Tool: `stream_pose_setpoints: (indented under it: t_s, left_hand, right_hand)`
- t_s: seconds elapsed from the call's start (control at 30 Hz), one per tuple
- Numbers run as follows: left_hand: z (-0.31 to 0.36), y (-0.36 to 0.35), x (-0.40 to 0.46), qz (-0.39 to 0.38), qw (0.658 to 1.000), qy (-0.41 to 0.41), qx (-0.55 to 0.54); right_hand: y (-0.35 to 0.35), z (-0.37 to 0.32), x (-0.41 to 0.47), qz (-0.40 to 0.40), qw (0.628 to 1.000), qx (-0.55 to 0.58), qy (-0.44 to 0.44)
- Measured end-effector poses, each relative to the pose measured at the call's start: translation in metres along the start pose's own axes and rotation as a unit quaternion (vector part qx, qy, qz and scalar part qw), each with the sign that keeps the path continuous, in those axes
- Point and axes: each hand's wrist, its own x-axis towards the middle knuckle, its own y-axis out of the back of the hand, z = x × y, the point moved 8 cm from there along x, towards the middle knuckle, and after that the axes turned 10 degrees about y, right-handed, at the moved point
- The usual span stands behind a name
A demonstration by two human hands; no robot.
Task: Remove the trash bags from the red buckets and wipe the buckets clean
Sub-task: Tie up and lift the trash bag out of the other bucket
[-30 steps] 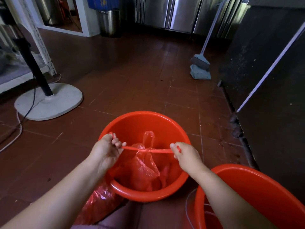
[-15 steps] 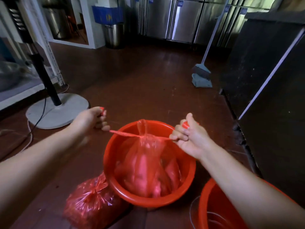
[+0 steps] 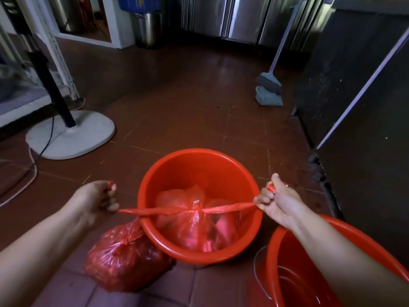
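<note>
**Both hands pull the bag's ends tight over the bucket**

In the lower centre of the frame a red trash bag (image 3: 194, 222) sits inside a red bucket (image 3: 199, 171) on the brown tiled floor (image 3: 177, 111). Its 2 twisted ends are knotted above the bag and stretch flat across the bucket's mouth, 1 to each side. The left hand (image 3: 97, 199) is closed around the left end, just outside the bucket's left rim. The right hand (image 3: 278, 202) is closed around the right end, at the right rim, with the thumb up.

A tied red bag (image 3: 124, 255) lies on the floor at the lower left, touching the bucket's wall. A second red bucket (image 3: 336, 235) stands at the lower right, under the right forearm.

Farther out, a white fan base (image 3: 73, 136) is at the left, a mop (image 3: 269, 89) leans at the upper right, and a steel bin (image 3: 148, 29) stands at the top.
</note>
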Motion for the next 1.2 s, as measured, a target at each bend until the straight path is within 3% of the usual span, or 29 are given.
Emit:
stream_pose_setpoints:
  t_s: [0.1,0.23,0.37,0.5,0.7,0.83,0.93,1.07,1.2]
  left_hand:
    - [-0.007,-0.036,-0.019,-0.112,0.990,0.083,0.003]
    - [-0.022,-0.100,-0.045,-0.256,0.955,0.143,0.036]
    - [-0.045,-0.152,-0.060,-0.367,0.905,0.212,0.040]
    - [-0.058,-0.176,-0.068,-0.418,0.879,0.223,0.051]
    - [-0.064,-0.183,-0.058,-0.405,0.887,0.213,0.061]
    - [-0.061,-0.177,-0.053,-0.388,0.890,0.237,0.009]
    - [-0.061,-0.177,-0.056,-0.413,0.873,0.259,-0.027]
    - [-0.041,-0.170,-0.054,-0.404,0.876,0.258,-0.052]
    - [-0.012,-0.141,-0.037,-0.278,0.921,0.244,-0.125]
  right_hand:
    - [-0.022,-0.031,-0.008,-0.055,0.990,-0.100,0.080]
    - [-0.081,-0.058,-0.027,-0.136,0.940,-0.259,0.173]
    - [-0.126,-0.065,-0.044,-0.192,0.926,-0.253,0.206]
    - [-0.135,-0.067,-0.044,-0.190,0.931,-0.233,0.206]
    - [-0.137,-0.047,-0.039,-0.225,0.941,-0.165,0.189]
    - [-0.118,-0.002,-0.032,-0.217,0.970,-0.071,0.088]
    - [-0.104,0.044,-0.038,-0.227,0.961,-0.143,0.066]
    - [-0.106,0.064,-0.045,-0.312,0.887,-0.317,0.125]
    - [-0.098,0.055,-0.042,-0.316,0.892,-0.296,0.127]
